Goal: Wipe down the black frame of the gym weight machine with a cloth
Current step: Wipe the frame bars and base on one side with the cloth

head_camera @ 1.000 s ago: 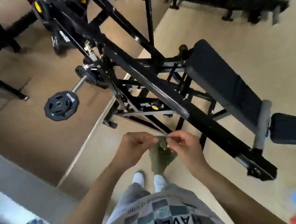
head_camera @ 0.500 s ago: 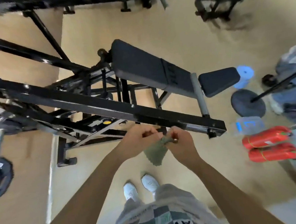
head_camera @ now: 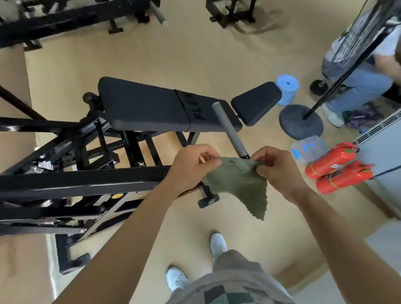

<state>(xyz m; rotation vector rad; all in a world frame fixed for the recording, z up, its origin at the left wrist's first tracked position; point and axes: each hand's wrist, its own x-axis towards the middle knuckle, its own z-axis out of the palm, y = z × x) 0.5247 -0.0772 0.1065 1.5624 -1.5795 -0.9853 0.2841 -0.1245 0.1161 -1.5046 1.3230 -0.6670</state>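
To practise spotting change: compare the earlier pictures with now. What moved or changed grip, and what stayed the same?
The left hand and right hand drew apart, spreading the green cloth from a bunched strip into a wider sheet. The head turned right, so the black frame now lies left. Unchanged: both hands pinch the cloth's top edge, by the frame's end.
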